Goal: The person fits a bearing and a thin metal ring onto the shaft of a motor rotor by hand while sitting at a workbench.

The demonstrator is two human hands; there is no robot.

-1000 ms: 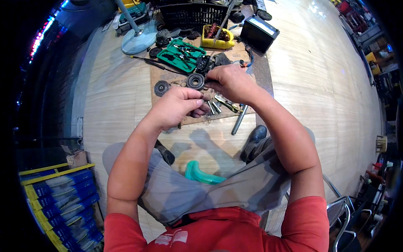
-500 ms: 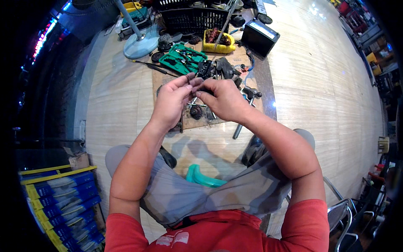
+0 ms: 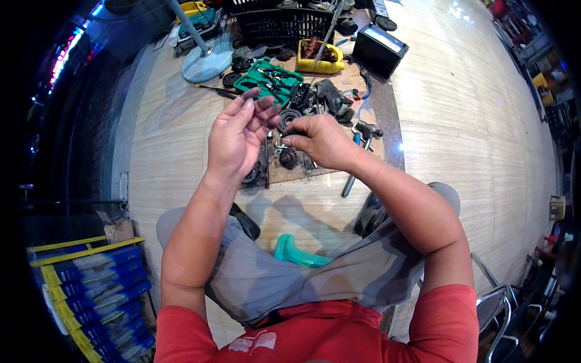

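My left hand (image 3: 236, 133) is raised palm up over the cardboard (image 3: 296, 174), fingers loosely curled and apart, fingertips blackened. Nothing shows in it. To its right, my right hand (image 3: 324, 140) points inward with thumb and forefinger pinched together; whatever is between them is too small or hidden to name. Just below the pinch lies a dark toothed gear part (image 3: 288, 158). A round grooved metal part (image 3: 290, 119) shows in the gap between my hands. Beyond it are dark gloves (image 3: 333, 97) and an open green tool case (image 3: 269, 80).
A hammer (image 3: 368, 129) and a metal bar (image 3: 348, 186) lie right of my hands. Farther back stand a yellow cut-open container (image 3: 319, 57), a black battery (image 3: 378, 51), a black crate (image 3: 284, 25) and a stand's round base (image 3: 207, 63). A green plastic object (image 3: 299, 257) sits between my legs.
My hands were together and have come apart. The left has moved left and its fingers have opened out; the right stays pinched in nearly the same place.
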